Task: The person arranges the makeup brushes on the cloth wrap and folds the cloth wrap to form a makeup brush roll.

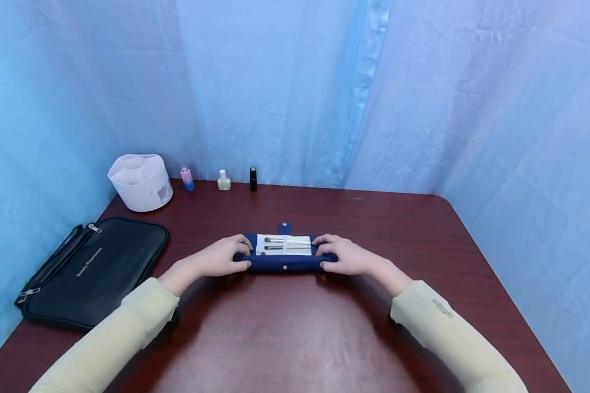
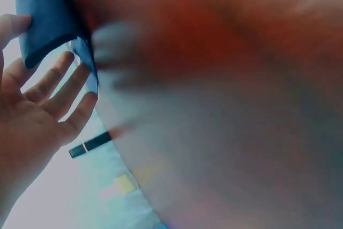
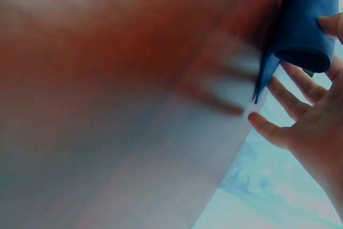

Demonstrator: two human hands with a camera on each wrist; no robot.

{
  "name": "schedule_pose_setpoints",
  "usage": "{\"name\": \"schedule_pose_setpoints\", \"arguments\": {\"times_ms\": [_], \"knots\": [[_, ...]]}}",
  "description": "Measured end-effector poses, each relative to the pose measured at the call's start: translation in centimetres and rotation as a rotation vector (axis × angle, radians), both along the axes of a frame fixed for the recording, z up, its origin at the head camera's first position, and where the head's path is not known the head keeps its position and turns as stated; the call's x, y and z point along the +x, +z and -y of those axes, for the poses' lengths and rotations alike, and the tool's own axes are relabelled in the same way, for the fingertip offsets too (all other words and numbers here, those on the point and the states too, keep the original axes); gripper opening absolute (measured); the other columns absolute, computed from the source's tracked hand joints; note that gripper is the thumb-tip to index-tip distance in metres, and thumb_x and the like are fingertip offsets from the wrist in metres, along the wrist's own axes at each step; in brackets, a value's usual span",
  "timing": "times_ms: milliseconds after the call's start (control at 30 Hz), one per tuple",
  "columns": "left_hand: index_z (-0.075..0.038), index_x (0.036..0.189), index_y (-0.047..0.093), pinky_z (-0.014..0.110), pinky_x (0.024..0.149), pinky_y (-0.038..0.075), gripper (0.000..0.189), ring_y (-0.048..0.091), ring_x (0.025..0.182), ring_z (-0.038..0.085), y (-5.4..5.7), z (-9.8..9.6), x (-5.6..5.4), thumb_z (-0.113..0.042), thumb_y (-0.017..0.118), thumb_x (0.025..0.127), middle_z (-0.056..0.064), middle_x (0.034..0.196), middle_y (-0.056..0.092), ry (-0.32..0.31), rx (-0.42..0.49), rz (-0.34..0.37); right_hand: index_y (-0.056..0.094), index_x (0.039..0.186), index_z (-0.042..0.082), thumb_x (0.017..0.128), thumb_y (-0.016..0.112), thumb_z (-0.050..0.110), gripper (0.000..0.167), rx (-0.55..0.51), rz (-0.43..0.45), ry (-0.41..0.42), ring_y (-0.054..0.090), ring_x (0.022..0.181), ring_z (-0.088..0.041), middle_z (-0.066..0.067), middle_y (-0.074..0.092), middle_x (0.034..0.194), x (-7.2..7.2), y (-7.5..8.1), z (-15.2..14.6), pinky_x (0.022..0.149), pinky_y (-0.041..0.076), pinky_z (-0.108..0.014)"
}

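A navy makeup brush roll (image 1: 275,265) lies partly rolled up in the middle of the table, its near side a thick tube with a snap. Its white inside shows several slim makeup brushes (image 1: 286,240) under a band, and a snap tab (image 1: 284,227) sticks out at the far edge. My left hand (image 1: 224,255) grips the left end, thumb on the rolled tube (image 2: 51,17) and fingers bent over the far part. At the right end my right hand (image 1: 345,255) holds it likewise, thumb against the tube (image 3: 305,22) and fingers spread behind it.
A black zip case (image 1: 113,267) lies at the left. Behind it stands a white divided organizer (image 1: 145,188). Along the back edge are a pink-and-blue tube (image 1: 187,179), a nail polish bottle (image 1: 224,182) and a black lipstick tube (image 1: 253,179). Blue curtains (image 1: 285,93) surround the table.
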State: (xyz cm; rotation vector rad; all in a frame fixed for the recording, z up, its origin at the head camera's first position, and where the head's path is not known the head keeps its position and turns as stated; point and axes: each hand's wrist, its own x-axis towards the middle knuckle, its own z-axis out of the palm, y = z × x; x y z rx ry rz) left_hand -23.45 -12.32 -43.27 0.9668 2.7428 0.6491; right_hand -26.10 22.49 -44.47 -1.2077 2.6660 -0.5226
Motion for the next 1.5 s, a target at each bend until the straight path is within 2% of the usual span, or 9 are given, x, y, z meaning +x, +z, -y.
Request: {"name": "schedule_pose_setpoints", "arguments": {"times_ms": [300, 433, 767, 900, 1000, 1133, 1233, 1333, 1500], "knots": [[-0.007, 0.091, 0.062, 0.035, 0.075, 0.046, 0.016, 0.052, 0.082, 0.018, 0.4, 0.0, -3.6, -0.022, 0.058, 0.094, 0.006, 0.093, 0.059, 0.13, 0.082, 0.04, 0.064, 0.115, 0.006, 0.093, 0.051, 0.021, 0.03, -0.064, 0.109, -0.071, 0.052, 0.113, -0.025, -0.01, 0.053, 0.128, -3.7, 0.2, -0.1, 0.095, 0.044, -0.042], [-0.006, 0.097, 0.061, 0.034, 0.074, 0.045, 0.017, 0.052, 0.078, 0.018, 0.0, -0.1, -4.9, -0.023, 0.057, 0.095, 0.006, 0.089, 0.06, 0.183, 0.089, 0.06, 0.06, 0.121, 0.006, 0.095, 0.049, 0.025, 0.034, -0.039, 0.156, -0.103, 0.05, 0.115, -0.026, -0.01, 0.053, 0.128, -4.9, 0.2, 0.0, 0.098, 0.042, -0.043], [-0.007, 0.104, 0.062, 0.043, 0.091, 0.047, 0.019, 0.06, 0.098, 0.023, -1.2, 0.2, -6.5, -0.023, 0.06, 0.093, 0.011, 0.105, 0.066, 0.216, 0.08, 0.06, 0.059, 0.123, 0.013, 0.095, 0.055, 0.024, 0.03, -0.037, 0.252, -0.19, 0.05, 0.117, -0.024, -0.007, 0.057, 0.126, -6.6, 0.3, 0.9, 0.1, 0.04, -0.043], [-0.008, 0.1, 0.065, 0.041, 0.088, 0.048, 0.019, 0.059, 0.092, 0.022, -1.4, 0.2, -6.7, -0.024, 0.065, 0.09, 0.009, 0.101, 0.066, 0.228, 0.056, 0.071, 0.06, 0.12, 0.017, 0.094, 0.058, 0.022, 0.026, -0.052, 0.248, -0.185, 0.053, 0.113, -0.021, -0.005, 0.06, 0.123, -7.0, 0.1, 1.1, 0.098, 0.042, -0.042], [-0.008, 0.101, 0.065, 0.04, 0.086, 0.048, 0.021, 0.057, 0.091, 0.023, -1.2, -0.3, -6.8, -0.022, 0.07, 0.087, 0.009, 0.099, 0.063, 0.209, 0.04, 0.013, 0.06, 0.117, 0.019, 0.093, 0.061, 0.021, 0.024, -0.06, 0.225, -0.193, 0.054, 0.109, -0.02, -0.004, 0.061, 0.119, -7.2, -0.2, 1.1, 0.096, 0.043, -0.041], [-0.01, 0.112, 0.065, 0.044, 0.094, 0.044, 0.027, 0.054, 0.105, 0.025, -0.7, -1.3, -6.5, -0.009, 0.07, 0.085, 0.009, 0.11, 0.059, 0.109, 0.036, -0.104, 0.06, 0.114, 0.021, 0.092, 0.062, 0.02, 0.022, -0.083, 0.204, -0.203, 0.055, 0.105, -0.019, -0.003, 0.061, 0.113, -7.2, -0.6, 1.0, 0.094, 0.044, -0.04], [-0.012, 0.119, 0.064, 0.049, 0.098, 0.04, 0.032, 0.051, 0.114, 0.026, -0.4, -2.2, -5.8, -0.002, 0.061, 0.088, 0.008, 0.12, 0.058, 0.011, 0.023, -0.135, 0.06, 0.114, 0.021, 0.093, 0.061, 0.021, 0.021, -0.093, 0.206, -0.185, 0.055, 0.105, -0.018, -0.002, 0.061, 0.112, -7.1, -0.8, 0.7, 0.095, 0.044, -0.04], [-0.013, 0.123, 0.062, 0.051, 0.097, 0.039, 0.031, 0.05, 0.117, 0.026, -0.2, -2.9, -4.8, -0.01, 0.057, 0.093, 0.008, 0.125, 0.057, -0.04, -0.005, -0.117, 0.061, 0.114, 0.021, 0.093, 0.061, 0.022, 0.021, -0.083, 0.208, -0.164, 0.056, 0.102, -0.017, -0.001, 0.063, 0.111, -6.8, -0.9, 0.3, 0.093, 0.045, -0.039], [-0.015, 0.132, 0.056, 0.05, 0.099, 0.035, 0.047, 0.044, 0.124, 0.026, -0.2, -3.5, -3.3, -0.034, 0.064, 0.09, 0.008, 0.134, 0.052, -0.045, -0.069, -0.08, 0.064, 0.111, 0.02, 0.092, 0.061, 0.019, 0.019, -0.058, 0.23, -0.178, 0.057, 0.097, -0.016, 0.001, 0.064, 0.11, -6.2, -0.1, -0.2, 0.087, 0.046, -0.037]]}}
